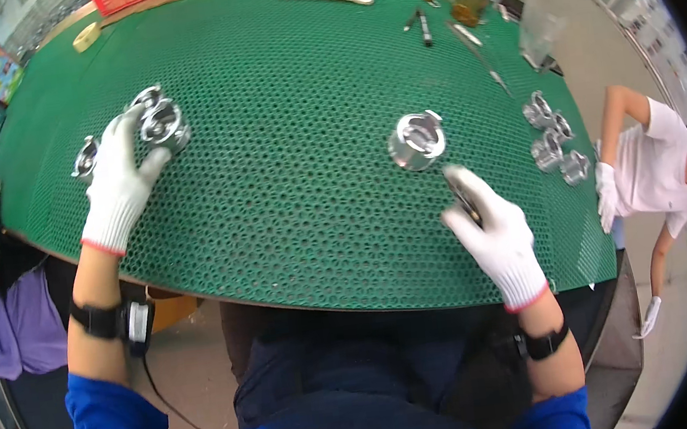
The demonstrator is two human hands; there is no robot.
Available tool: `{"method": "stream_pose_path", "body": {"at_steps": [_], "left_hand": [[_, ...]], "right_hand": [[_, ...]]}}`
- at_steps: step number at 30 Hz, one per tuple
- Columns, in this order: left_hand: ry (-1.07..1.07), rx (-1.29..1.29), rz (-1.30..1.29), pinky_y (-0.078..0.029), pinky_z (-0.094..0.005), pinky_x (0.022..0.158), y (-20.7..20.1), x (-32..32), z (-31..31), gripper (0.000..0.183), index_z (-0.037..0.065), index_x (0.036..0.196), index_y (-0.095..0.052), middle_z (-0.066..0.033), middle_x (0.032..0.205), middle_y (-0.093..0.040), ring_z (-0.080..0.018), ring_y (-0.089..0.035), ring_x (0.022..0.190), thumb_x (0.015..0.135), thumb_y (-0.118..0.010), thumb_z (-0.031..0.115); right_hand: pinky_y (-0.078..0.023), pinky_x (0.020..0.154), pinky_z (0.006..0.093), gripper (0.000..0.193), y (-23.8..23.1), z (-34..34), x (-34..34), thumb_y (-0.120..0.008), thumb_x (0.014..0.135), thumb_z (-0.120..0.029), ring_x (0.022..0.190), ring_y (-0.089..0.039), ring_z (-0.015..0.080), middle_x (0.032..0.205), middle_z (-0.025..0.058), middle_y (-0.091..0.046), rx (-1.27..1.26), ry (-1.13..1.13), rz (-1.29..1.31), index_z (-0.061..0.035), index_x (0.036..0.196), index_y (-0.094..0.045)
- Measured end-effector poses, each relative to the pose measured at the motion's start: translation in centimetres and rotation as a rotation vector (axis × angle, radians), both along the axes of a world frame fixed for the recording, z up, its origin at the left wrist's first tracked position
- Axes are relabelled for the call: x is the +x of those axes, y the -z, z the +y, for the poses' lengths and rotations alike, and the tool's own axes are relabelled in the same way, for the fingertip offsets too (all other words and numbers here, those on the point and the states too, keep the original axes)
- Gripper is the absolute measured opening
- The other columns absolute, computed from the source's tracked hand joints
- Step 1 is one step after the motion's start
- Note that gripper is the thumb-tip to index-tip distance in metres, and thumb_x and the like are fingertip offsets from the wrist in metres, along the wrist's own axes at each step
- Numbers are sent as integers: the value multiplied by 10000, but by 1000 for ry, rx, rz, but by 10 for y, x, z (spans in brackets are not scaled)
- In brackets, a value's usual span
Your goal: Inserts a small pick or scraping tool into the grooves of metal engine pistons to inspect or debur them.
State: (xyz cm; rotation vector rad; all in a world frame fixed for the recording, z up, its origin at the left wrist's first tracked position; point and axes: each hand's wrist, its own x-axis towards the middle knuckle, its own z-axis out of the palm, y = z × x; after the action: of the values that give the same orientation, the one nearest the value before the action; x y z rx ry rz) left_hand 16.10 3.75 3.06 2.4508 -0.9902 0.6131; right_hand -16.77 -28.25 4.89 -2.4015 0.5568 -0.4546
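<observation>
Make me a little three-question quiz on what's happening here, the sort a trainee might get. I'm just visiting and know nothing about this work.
1. Multiple choice: what does the right hand hold?
A) a roll of yellow tape
B) a slim dark object
C) a red crate

2. True or false: the left hand is bare.

3. Count: how many shiny metal parts sit in the group near the right edge of the green table?

Key:
1. B.
2. False; the left hand wears a white glove.
3. Four.
</observation>
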Motion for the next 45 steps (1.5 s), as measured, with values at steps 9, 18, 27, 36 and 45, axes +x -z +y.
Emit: {"method": "stream_pose_path", "body": {"at_steps": [9,18,27,36,45], "left_hand": [[496,46,401,-432,-451,1093,-13,-175,-28,678,40,1317,-572,-245,1443,-485,-408,-493,1329,729,-835,252],[534,-157,415,-505,-432,821,25,-202,-57,532,132,1116,-684,-129,1030,-618,-338,-617,949,617,-868,143],[563,-154,371,-471,-420,680,22,-200,-60,371,151,861,-696,-69,823,-584,-291,-590,766,543,-882,189],[562,5,382,-495,-421,831,19,-201,-57,294,140,915,-692,-95,952,-597,-333,-611,989,732,-834,321],[538,129,255,-441,-518,1012,-3,-183,-57,516,116,1083,-713,-197,1163,-566,-438,-544,1145,746,-786,500]], "right_hand": [[-530,677,476,184,21,-13,54,-638,909,-184,759,-660,384,808,177,-663,-303,-102,-90,-90,1067,-629],[-569,720,345,298,8,68,8,-742,869,-173,815,-723,276,923,120,-721,274,-409,102,-105,1152,-677],[-513,523,405,222,-30,42,0,-654,890,-208,565,-623,252,666,46,-546,-504,-462,264,-206,1110,-623],[-540,490,361,288,-6,79,-20,-649,884,-181,538,-646,255,655,43,-599,-313,-470,370,-143,1168,-616],[-570,747,283,325,-23,50,-34,-601,883,1,805,-715,176,1077,116,-733,601,-78,322,-19,1201,-667]]}}
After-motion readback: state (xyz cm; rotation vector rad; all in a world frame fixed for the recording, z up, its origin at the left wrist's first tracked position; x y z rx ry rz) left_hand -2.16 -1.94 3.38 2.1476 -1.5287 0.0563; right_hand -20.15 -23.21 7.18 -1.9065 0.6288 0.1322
